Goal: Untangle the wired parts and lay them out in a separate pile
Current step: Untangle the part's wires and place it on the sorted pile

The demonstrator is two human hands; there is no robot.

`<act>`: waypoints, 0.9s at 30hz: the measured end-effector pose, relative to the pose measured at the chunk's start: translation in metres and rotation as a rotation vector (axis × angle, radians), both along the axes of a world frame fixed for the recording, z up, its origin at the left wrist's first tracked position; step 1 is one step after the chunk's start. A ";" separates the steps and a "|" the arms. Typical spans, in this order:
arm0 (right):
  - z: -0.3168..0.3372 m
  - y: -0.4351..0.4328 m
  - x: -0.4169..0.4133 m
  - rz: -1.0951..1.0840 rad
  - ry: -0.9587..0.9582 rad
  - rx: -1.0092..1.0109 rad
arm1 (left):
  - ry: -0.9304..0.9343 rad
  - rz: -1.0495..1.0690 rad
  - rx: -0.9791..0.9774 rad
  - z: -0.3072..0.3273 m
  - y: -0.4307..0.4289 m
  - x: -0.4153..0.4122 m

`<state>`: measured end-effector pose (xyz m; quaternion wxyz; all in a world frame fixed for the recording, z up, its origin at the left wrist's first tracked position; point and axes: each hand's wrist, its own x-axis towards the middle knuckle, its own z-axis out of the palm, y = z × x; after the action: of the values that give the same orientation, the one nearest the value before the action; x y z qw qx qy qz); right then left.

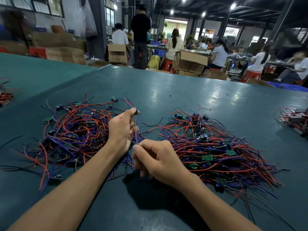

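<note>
- Two heaps of red, blue and black wiring share a wide teal desk (pixel 191 90), whose far edge runs across the middle of the view with cardboard boxes (pixel 190 61) just behind it; the stretch beyond the heaps is bare and open, as is the near strip between the forearms.
- Tangled pile (pixel 75 132) sits on the left, knotted and looped; the sorted pile (pixel 215 147) lies on the right, its wires fanned outward, with a narrow gap between the two.
- No readable writing shows on the small green boards.
- Left hand (pixel 120 130) is raised over the gap, its fingers (pixel 131 111) pinching a small black part (pixel 137 112).
- Right hand (pixel 160 160) is curled lower down, thumb and forefinger clamped on the blue wire (pixel 137 130), which runs taut from that part.
</note>
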<state>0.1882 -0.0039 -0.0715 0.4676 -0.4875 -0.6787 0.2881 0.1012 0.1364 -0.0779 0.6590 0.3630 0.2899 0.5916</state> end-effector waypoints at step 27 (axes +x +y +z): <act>0.023 0.012 0.047 -0.470 0.320 0.247 | 0.100 -0.703 0.110 0.005 -0.020 -0.009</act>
<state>0.2349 0.0085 -0.0486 0.6781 -0.5190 -0.4950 0.1604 0.0925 0.1162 -0.0731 0.7867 0.5038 0.1472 0.3251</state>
